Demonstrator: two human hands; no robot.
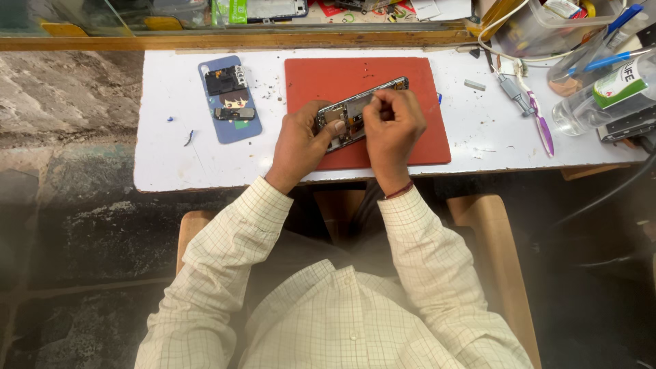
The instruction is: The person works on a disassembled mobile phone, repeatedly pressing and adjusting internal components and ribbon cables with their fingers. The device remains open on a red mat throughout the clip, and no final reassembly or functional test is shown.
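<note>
An opened phone (359,113) is held on the red mat (424,137). It is gripped from the side by the left hand (301,147) and pinched by the right hand (393,130). Beyond the mat's left edge, a blue phone cover (230,99) is laid.

The single camera is sitting on my head, looking steeply down over my chest and sleeves. It is viewing at close range my white table (164,164), with the floor showing on either side.
</note>
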